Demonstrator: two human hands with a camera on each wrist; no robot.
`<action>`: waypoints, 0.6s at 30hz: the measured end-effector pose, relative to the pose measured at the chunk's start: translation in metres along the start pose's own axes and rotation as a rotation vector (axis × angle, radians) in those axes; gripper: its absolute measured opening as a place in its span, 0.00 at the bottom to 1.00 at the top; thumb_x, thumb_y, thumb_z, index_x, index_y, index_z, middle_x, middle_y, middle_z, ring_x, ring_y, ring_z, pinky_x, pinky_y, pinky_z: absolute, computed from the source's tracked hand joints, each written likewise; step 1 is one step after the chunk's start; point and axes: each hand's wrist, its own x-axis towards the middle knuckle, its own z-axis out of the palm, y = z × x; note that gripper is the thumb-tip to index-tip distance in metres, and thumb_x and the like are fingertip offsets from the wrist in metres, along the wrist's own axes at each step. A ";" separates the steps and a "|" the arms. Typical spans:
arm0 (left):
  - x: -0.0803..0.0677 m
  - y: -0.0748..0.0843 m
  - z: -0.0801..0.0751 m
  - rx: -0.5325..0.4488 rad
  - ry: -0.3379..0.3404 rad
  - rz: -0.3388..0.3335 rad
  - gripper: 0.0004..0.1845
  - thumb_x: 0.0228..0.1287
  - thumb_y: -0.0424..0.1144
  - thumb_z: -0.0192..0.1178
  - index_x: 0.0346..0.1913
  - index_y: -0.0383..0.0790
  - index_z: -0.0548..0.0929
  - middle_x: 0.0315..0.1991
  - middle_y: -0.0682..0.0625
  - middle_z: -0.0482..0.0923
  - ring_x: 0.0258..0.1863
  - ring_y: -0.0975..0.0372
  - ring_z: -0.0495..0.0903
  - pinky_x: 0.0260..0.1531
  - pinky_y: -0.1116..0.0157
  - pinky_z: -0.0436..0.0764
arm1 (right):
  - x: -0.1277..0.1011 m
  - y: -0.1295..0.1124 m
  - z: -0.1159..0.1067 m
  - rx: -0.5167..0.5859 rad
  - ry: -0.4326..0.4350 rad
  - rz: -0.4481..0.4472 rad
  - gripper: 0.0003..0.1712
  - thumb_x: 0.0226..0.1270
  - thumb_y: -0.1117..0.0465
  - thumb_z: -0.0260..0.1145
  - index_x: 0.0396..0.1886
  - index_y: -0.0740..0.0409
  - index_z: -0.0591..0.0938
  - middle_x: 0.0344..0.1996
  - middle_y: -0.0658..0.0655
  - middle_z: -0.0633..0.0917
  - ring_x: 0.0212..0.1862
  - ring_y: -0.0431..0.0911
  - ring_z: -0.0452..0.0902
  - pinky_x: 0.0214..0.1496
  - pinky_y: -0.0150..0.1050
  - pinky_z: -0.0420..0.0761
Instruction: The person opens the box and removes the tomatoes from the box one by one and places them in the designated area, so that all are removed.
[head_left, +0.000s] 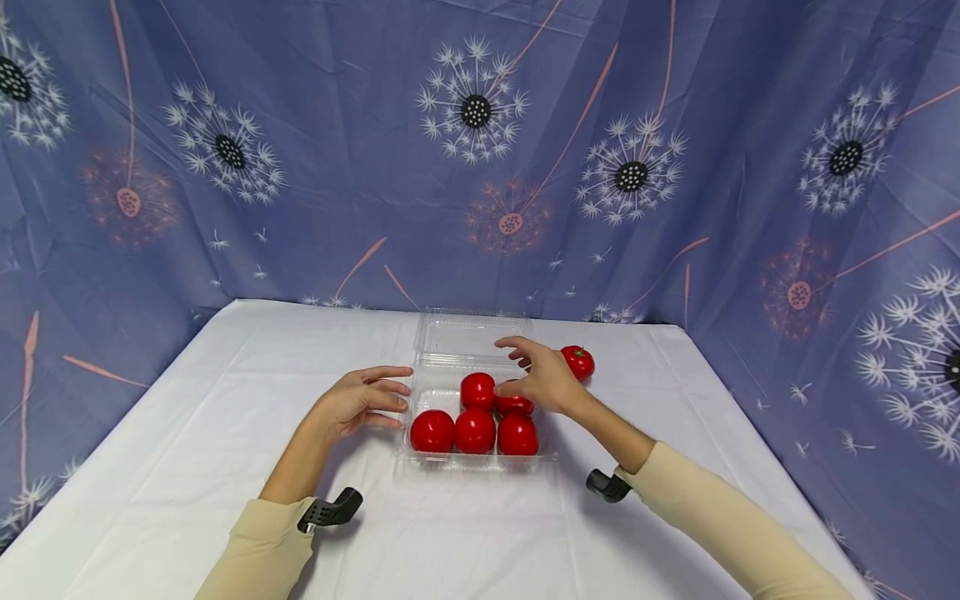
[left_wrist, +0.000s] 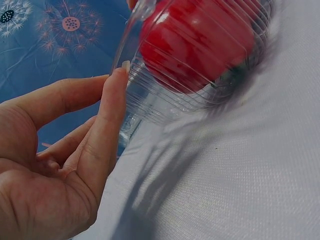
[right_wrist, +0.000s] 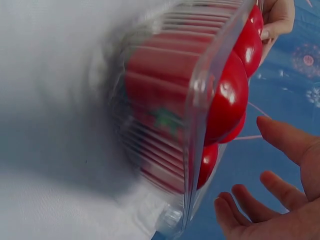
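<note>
Gleaming: red tomatoes in clear box; left hand, right hand loose, holding nothing.

Left hand outstretched; right hand loosely spread.

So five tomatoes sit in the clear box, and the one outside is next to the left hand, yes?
Almost: the tomato outside is next to the right hand, not the left hand, as the head view shows. Five tomatoes do sit in the clear box.

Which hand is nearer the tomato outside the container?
Right. The right hand is close beside the loose tomato; the left hand is farther off, at the left edge of the container.
</note>
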 end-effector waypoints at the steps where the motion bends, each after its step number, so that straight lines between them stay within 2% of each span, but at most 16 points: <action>1: 0.000 0.000 0.000 0.000 0.000 0.000 0.38 0.60 0.23 0.63 0.74 0.28 0.64 0.50 0.41 0.81 0.37 0.61 0.86 0.37 0.59 0.91 | 0.000 -0.001 0.001 -0.005 -0.007 0.000 0.40 0.54 0.59 0.80 0.68 0.48 0.77 0.59 0.62 0.83 0.58 0.61 0.79 0.59 0.53 0.84; 13: 0.001 0.000 -0.001 0.000 -0.001 0.001 0.38 0.60 0.23 0.63 0.74 0.28 0.64 0.51 0.41 0.80 0.37 0.61 0.86 0.37 0.59 0.91 | 0.002 -0.003 0.011 -0.040 -0.074 -0.026 0.37 0.53 0.61 0.80 0.65 0.46 0.80 0.58 0.63 0.83 0.60 0.62 0.79 0.59 0.56 0.83; 18: 0.002 -0.001 -0.001 -0.009 -0.003 -0.005 0.38 0.60 0.22 0.63 0.74 0.29 0.65 0.51 0.41 0.80 0.36 0.61 0.86 0.36 0.60 0.91 | 0.003 -0.002 0.015 -0.056 -0.090 -0.014 0.36 0.53 0.62 0.80 0.64 0.45 0.80 0.59 0.63 0.83 0.60 0.59 0.80 0.60 0.55 0.83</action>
